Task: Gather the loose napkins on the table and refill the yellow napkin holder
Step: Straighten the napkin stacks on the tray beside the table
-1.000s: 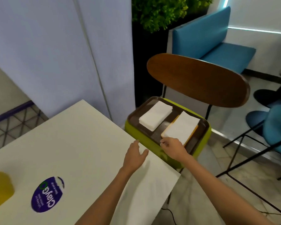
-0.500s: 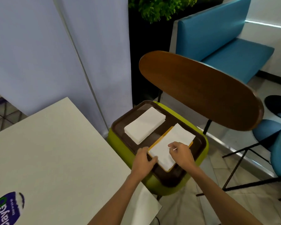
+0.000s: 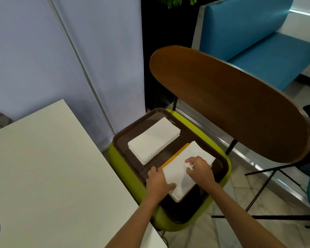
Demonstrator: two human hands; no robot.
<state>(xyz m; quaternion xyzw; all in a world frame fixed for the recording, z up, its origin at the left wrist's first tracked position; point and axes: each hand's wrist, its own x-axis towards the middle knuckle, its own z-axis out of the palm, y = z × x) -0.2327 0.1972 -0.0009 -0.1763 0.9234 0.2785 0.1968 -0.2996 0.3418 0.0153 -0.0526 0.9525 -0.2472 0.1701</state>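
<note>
The right hand [image 3: 200, 171] pinches the top napkin with curled fingers [image 3: 191, 159]. The left hand [image 3: 157, 181] grips the near corner of the napkins [image 3: 177, 174], thumb on top. They lie on the yellow holder [image 3: 175, 154], centre frame, long axis lower left to upper right, in a brown tray [image 3: 132, 138] on a green seat [image 3: 122, 169]. A white surface [image 3: 52, 176] fills the lower left, a blue bench [image 3: 258, 33] the upper right.

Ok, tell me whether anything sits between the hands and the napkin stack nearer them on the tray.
Nothing visible does. The left hand grips the near napkin stack at its edge, and the right hand pinches its top. The second stack lies apart, farther back on the tray.
</note>
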